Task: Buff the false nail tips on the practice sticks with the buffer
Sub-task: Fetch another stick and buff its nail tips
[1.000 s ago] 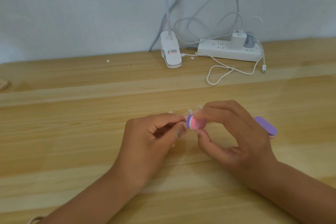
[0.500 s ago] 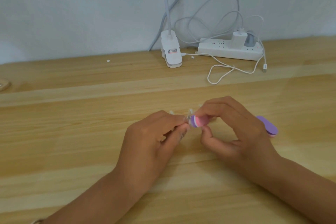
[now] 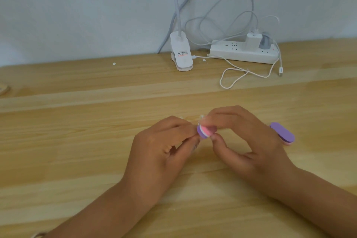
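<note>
In the middle of the frame, the right hand (image 3: pixel 249 141) fingers pinch the buffer (image 3: pixel 205 131), which points left. Its end touches the practice stick (image 3: pixel 195 146), pinched in the left hand (image 3: pixel 164 149) fingers and mostly hidden.

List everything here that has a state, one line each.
left hand, grips a practice stick, which is mostly hidden.
right hand, pinches the buffer.
buffer, held with its end against the left fingertips.
spare buffer, lying flat on the table.
charger, plugged into the power strip.
cable end, unplugged, lying on the table.
clip lamp, resting on the table, cable plugged in.
</note>
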The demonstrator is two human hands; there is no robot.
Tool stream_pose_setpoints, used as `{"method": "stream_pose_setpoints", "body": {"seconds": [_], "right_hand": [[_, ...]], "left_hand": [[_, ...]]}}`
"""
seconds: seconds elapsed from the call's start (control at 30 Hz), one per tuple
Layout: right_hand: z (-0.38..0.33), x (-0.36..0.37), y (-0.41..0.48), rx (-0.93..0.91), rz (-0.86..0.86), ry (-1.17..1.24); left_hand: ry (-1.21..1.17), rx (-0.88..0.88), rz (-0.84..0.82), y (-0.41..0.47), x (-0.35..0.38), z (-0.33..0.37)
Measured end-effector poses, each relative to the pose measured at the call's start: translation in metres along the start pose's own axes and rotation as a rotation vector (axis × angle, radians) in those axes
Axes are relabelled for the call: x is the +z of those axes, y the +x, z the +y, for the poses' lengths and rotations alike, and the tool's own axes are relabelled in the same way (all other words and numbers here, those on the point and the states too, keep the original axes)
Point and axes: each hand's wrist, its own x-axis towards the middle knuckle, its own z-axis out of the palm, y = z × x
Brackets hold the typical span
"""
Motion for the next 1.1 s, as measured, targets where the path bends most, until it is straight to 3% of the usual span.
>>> {"method": "stream_pose_setpoints", "body": {"seconds": [0.13, 0.27, 0.43, 0.6, 0.73, 0.87, 1.0, 1.1], "right_hand": [[0.0028, -0.0029, 0.0018, 0.062, 0.047, 0.014], [-0.0022, 0.0009, -0.0024, -0.067, -0.012, 0.005], [0.0041, -0.0032, -0.0001, 0.052, 0.034, -0.028], [-0.0019, 0.0016, -0.0036, -0.065, -0.008, -0.015], [0.0041, -0.0031, 0.0002, 0.062, 0.061, -0.016], [-0.0003, 0.0014, -0.0031, -0.061, -0.001, -0.034], [0.0048, -0.0019, -0.0010, 0.067, 0.032, -0.026], [-0.0003, 0.0004, -0.0020, -0.017, -0.003, -0.012]], "left_hand": [[-0.033, -0.043, 0.006, 0.0018, -0.0019, 0.0004], [-0.061, -0.046, -0.003, 0.0012, -0.0014, -0.0005], [-0.106, -0.101, 0.038, 0.0045, -0.0038, -0.0015], [-0.132, -0.076, -0.018, 0.0025, -0.0020, 0.0013], [-0.133, -0.095, 0.014, 0.0038, -0.0045, 0.0017], [-0.101, -0.069, -0.024, 0.0033, -0.0025, 0.0019], [-0.118, -0.097, 0.025, 0.0057, -0.0057, -0.0010], [-0.105, -0.072, -0.009, 0.0063, -0.0055, -0.0002]]}}
